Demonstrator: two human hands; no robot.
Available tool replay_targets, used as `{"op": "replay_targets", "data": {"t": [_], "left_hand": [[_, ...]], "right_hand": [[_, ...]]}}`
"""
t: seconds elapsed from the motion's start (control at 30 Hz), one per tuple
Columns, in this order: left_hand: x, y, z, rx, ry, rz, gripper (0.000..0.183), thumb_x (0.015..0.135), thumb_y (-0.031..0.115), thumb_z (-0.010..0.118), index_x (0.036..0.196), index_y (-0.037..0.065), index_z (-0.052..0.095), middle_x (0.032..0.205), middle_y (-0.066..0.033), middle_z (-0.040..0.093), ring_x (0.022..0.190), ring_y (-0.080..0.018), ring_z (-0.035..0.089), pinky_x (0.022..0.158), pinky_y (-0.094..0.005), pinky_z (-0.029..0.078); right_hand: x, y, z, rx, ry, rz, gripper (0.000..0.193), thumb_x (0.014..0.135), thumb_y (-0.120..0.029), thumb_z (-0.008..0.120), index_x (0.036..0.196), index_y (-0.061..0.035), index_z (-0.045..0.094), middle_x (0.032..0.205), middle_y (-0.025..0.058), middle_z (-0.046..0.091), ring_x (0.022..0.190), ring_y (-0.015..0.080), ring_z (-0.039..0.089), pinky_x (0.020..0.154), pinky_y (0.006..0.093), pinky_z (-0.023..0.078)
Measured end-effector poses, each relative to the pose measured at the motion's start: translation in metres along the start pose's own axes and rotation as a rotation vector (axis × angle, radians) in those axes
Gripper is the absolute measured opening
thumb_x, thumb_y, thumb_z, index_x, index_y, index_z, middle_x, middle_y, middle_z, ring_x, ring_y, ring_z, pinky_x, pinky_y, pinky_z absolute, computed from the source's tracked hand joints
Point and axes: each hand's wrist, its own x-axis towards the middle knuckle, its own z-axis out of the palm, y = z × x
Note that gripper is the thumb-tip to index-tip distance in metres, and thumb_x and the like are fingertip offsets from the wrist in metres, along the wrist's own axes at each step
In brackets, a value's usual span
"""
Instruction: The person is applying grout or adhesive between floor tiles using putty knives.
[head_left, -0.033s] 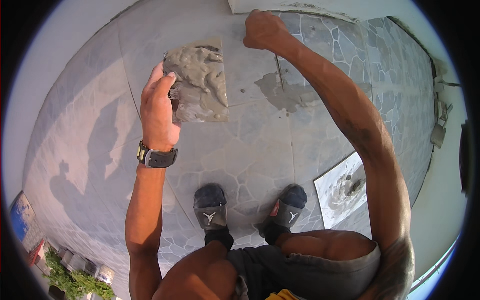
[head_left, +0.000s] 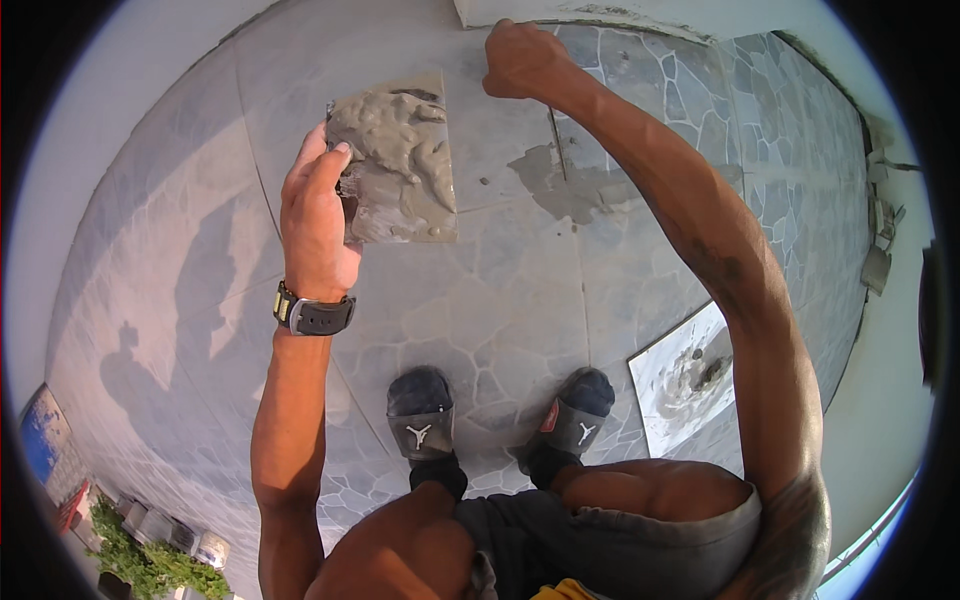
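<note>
One mortar-coated tile (head_left: 405, 150), long axis pointing forward, we are finding gripped, rightward of the nearer left hand (head_left: 318, 218); right hand (head_left: 520, 62) clenched, any contents hidden.

And it's grey-brown for the mortar (head_left: 395, 145)! Black watch strap (head_left: 325, 317), white-marked dark slippers (head_left: 421, 434), grey floor tiles (head_left: 500, 300) netted with pale lines.

Free gap observed between the paste-coated panel (head_left: 400, 155) and the right hand (head_left: 523, 60). Near floor (head_left: 510, 290) is occupied by sandals (head_left: 419, 434); rightward passage is crossed by the right forearm (head_left: 660, 170).
</note>
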Motion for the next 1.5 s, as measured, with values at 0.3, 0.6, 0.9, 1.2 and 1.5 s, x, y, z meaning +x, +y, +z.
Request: {"op": "replay_targets", "data": {"t": [0.3, 0.6, 0.9, 1.2, 1.5], "left_hand": [[-0.027, 0.016, -0.019, -0.084, 0.103, -0.024, 0.038, 0.093, 0.018, 0.043, 0.125, -0.001, 0.055, 0.110, -0.0067, 0.062, 0.099, -0.0159, 0.059, 0.086, -0.0303, 0.048], [-0.020, 0.025, -0.042, -0.140, 0.145, -0.019, 0.039, 0.093, 0.017, 0.042, 0.125, -0.001, 0.054, 0.112, -0.0074, 0.062, 0.101, -0.0167, 0.059, 0.087, -0.0310, 0.048], [0.000, 0.020, -0.031, -0.116, 0.137, -0.055, 0.042, 0.092, 0.017, 0.044, 0.128, -0.002, 0.052, 0.115, -0.0084, 0.061, 0.104, -0.0179, 0.059, 0.091, -0.0316, 0.047], [0.017, 0.005, -0.007, -0.125, 0.077, -0.061, 0.045, 0.093, 0.015, 0.044, 0.135, -0.003, 0.047, 0.121, -0.0087, 0.059, 0.109, -0.0180, 0.058, 0.094, -0.0306, 0.045], [0.024, 0.009, 0.004, -0.081, 0.067, -0.028, 0.043, 0.093, 0.019, 0.043, 0.128, -0.004, 0.051, 0.114, -0.0099, 0.063, 0.100, -0.0169, 0.061, 0.088, -0.0304, 0.048]], "right_hand": [[-0.044, 0.028, -0.090, 0.144, 0.003, -0.014, 0.031, 0.080, -0.020, 0.057, 0.095, 0.0055, 0.064, 0.085, 0.0305, 0.066, 0.085, 0.0446, 0.066, 0.076, 0.0517, 0.051], [-0.049, 0.062, -0.041, 0.076, 0.134, -0.413, 0.036, 0.082, -0.002, 0.062, 0.111, -0.0014, 0.041, 0.100, 0.0208, 0.061, 0.095, 0.0387, 0.062, 0.083, 0.0446, 0.052], [-0.043, 0.070, -0.036, -0.026, -0.113, -0.244, 0.050, 0.088, -0.032, 0.067, 0.117, 0.0015, 0.045, 0.112, 0.0224, 0.057, 0.105, 0.0378, 0.060, 0.089, 0.0461, 0.051], [-0.020, 0.113, -0.009, -0.265, 0.018, -0.460, 0.054, 0.089, -0.014, 0.066, 0.139, -0.0118, 0.044, 0.134, 0.0168, 0.052, 0.123, 0.0356, 0.051, 0.108, 0.0433, 0.041], [-0.047, 0.098, -0.007, -0.262, -0.031, -0.380, 0.059, 0.081, -0.008, 0.073, 0.136, -0.0132, 0.051, 0.133, 0.0159, 0.054, 0.124, 0.0305, 0.052, 0.106, 0.0390, 0.045]]}}
